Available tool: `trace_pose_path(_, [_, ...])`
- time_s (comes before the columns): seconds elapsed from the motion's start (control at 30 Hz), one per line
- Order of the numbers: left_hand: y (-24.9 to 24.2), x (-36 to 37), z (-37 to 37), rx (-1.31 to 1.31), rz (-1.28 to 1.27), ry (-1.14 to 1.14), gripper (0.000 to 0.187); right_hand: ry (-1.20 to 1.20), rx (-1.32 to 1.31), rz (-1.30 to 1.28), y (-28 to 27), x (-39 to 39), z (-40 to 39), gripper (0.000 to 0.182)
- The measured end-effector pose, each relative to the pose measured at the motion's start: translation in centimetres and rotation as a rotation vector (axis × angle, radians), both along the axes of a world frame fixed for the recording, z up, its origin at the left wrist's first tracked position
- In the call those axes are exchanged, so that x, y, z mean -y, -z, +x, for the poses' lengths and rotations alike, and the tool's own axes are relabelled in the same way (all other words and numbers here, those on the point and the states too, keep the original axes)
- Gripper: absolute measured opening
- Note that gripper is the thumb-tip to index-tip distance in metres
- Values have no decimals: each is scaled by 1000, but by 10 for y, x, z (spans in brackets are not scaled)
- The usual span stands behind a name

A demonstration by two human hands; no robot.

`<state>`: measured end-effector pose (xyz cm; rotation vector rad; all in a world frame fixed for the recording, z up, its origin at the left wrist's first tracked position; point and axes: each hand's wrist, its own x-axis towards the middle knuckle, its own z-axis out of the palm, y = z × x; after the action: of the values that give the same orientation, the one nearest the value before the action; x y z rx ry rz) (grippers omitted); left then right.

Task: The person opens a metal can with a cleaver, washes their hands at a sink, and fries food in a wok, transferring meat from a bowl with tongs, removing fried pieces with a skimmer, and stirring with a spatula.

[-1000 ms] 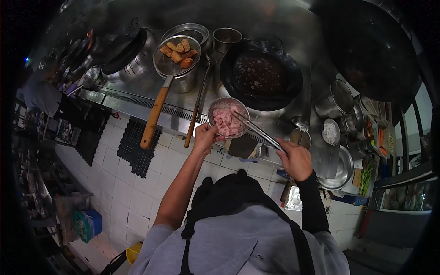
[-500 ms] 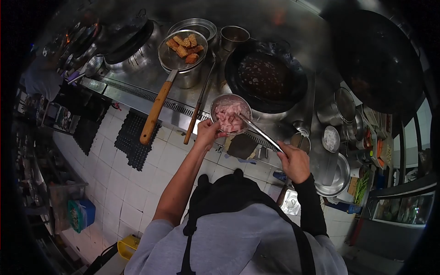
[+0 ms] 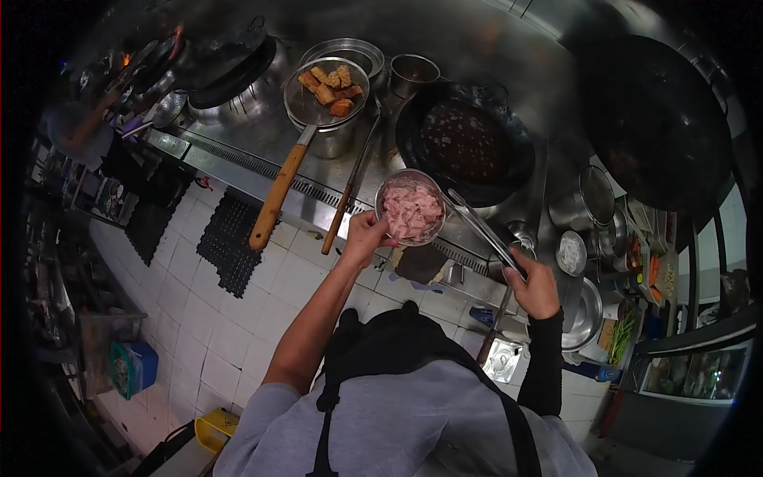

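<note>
My left hand (image 3: 367, 238) grips the rim of a metal bowl (image 3: 381, 193) at its left side. Pale pink, coated strips of raw meat (image 3: 411, 210) fill the bowl. In my right hand (image 3: 534, 283) is a pair of metal tongs (image 3: 483, 230), its tips just right of the bowl and apart from the meat. Beyond them sits a black wok (image 3: 520, 155) holding dark oil (image 3: 467, 141) with pale bubbles or bits on its surface.
A wood-handled strainer (image 3: 296, 111) with fried golden pieces (image 3: 326, 86) rests on a pot at left. Beside it lies a long wood-handled utensil (image 3: 342, 208). A large wok (image 3: 652, 119) stands at upper right, above several pots. Another person (image 3: 83, 131) is at far left.
The tongs have come out of the meat and moved right, away from the bowl. My right hand has shifted right and slightly down. My left hand still holds the bowl.
</note>
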<state>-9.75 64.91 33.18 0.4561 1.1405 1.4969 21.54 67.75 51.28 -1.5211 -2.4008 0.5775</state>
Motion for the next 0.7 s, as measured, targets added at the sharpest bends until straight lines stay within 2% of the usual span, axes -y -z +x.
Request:
trace_pose_path(0.1, [-5, 1, -2, -69, 28, 20, 6, -67, 108, 132, -11, 4, -5, 37])
trace_pose_path(0.2, [-13, 1, -5, -112, 60, 19, 6, -87, 199, 131, -24, 16, -14, 37])
trace_pose_path(0.33, [-18, -1, -4, -96, 45, -4, 4, -134, 360, 243, 4, 11, -18, 35])
trace_pose_path(0.43, [-23, -4, -5, -12, 23, -59, 8, -166, 217, 295, -3, 6, -23, 34])
trace_pose_path(0.5, [-25, -2, -8, 35, -13, -86, 14, -54, 19, 245, -22, 16, -26, 33])
trace_pose_path(0.63, [-9, -4, -8, 111, 1, -110, 10, -55, 110, 231, -23, 1, -28, 33])
trace_pose_path(0.7, [-11, -5, -7, 146, 10, -111, 9, -55, 14, 298, -11, -23, -11, 33])
